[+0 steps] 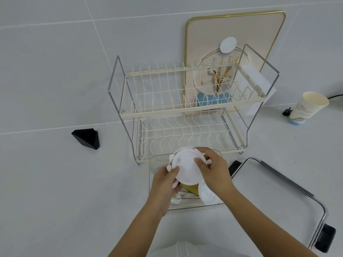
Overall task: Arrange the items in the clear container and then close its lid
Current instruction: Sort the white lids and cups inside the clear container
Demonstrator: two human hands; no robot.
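Note:
A clear rectangular container (154, 164) stands on the white counter in front of the dish rack. Both my hands hold a round white plastic lid (185, 166) tilted above it. My left hand (164, 184) grips the lid's lower left edge; my right hand (213, 169) pinches its right side. Under the lid, inside the container, a yellow cup (191, 188) lies beside another white round lid (208, 196) and small white pieces (176, 200). The container's own lid (284, 197), clear with a metal frame and black clips, lies flat to the right.
A cream two-tier wire dish rack (185, 108) stands right behind the container. A gold-framed picture board (235, 34) leans on the wall behind it. A paper cup (308, 108) sits at far right, a black triangular object (87, 139) at left.

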